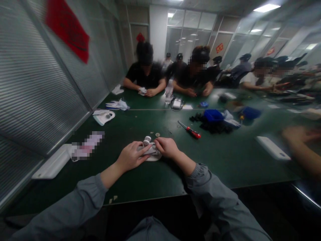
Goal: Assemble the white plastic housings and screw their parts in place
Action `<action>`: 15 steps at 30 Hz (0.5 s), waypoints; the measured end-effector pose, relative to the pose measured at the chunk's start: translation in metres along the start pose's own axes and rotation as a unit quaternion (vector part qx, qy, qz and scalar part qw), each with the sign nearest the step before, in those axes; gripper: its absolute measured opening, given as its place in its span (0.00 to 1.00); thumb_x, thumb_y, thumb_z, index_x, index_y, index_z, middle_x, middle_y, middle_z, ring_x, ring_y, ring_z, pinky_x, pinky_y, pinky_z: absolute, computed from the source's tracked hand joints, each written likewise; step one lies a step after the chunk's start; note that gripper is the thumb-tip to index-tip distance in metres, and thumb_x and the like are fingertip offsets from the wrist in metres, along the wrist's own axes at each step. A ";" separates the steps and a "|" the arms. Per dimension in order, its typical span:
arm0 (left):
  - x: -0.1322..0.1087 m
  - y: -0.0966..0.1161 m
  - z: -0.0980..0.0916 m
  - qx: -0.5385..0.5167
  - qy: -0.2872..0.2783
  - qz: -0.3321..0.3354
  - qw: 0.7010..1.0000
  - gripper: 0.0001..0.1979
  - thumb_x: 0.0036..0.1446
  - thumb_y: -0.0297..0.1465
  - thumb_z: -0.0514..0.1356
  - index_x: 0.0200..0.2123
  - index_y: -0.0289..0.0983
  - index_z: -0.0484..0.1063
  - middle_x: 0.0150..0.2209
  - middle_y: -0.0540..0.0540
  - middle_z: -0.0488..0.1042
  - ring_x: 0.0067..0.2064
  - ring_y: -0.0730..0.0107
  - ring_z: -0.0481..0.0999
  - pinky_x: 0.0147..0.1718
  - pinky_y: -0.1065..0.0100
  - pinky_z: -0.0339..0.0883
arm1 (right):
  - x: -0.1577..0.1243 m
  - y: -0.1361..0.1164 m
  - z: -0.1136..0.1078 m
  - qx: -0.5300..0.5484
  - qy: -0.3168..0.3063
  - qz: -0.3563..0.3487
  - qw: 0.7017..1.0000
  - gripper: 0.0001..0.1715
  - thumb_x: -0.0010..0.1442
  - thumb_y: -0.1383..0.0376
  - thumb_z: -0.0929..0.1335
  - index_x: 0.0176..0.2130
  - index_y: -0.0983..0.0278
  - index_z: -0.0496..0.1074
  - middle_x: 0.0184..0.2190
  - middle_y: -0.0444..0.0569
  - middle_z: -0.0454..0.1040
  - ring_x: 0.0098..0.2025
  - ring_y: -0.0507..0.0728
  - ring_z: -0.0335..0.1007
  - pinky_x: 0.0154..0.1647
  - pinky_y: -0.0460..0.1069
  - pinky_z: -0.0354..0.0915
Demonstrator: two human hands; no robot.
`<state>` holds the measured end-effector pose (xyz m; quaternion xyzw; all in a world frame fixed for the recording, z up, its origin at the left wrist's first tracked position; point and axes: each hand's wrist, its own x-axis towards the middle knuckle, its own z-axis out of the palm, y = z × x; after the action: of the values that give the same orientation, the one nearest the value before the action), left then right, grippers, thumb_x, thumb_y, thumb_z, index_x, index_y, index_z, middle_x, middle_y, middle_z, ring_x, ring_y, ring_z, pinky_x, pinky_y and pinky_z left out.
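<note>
On the green table in front of me lies a white plastic housing [150,151] with a grey inner part. My left hand [130,156] grips it from the left, thumb and fingers across its top. A short white cylinder [147,140] stands up at its far side; whether it is attached, I cannot tell. At the housing's right end my right hand [167,147] is closed, its fingertips pinched against the piece; anything between them is hidden. Just beyond sits a small round disc [157,135]. A red-handled screwdriver [193,132] rests farther right, its shaft pointing away to the left.
Blue bins [213,115] and black parts [204,125] lie right of centre. White panels [51,164] are at left and right, beside a pixelated item. Gloves [117,104] and a white shell [104,117] lie back left. Co-workers sit opposite; another person's blurred arm [303,144] reaches in at right.
</note>
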<state>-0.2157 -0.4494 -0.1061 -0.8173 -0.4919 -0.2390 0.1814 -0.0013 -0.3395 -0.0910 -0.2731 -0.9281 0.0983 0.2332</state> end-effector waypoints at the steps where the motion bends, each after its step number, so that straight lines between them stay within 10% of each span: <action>1: 0.001 -0.001 -0.001 -0.002 -0.004 -0.007 1.000 0.26 0.62 0.40 0.60 0.63 0.48 0.64 0.48 0.39 0.71 0.47 0.55 0.73 0.43 0.56 0.71 | 0.000 0.000 -0.001 0.001 -0.001 0.000 1.000 0.19 0.71 0.59 0.58 0.39 0.63 0.73 0.34 0.49 0.78 0.32 0.52 0.71 0.32 0.46 0.56; 15: 0.015 -0.006 0.011 -0.049 -0.092 -0.034 0.994 0.35 0.62 0.39 0.59 0.69 0.43 0.52 0.59 0.34 0.66 0.60 0.46 0.67 0.54 0.48 0.68 | 0.000 0.001 -0.003 0.014 -0.012 0.000 1.000 0.18 0.71 0.56 0.60 0.44 0.63 0.73 0.35 0.50 0.78 0.34 0.54 0.73 0.33 0.46 0.56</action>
<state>-0.2123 -0.4302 -0.1063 -0.8263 -0.5221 -0.1927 0.0867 0.0007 -0.3384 -0.0888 -0.2685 -0.9294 0.1142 0.2259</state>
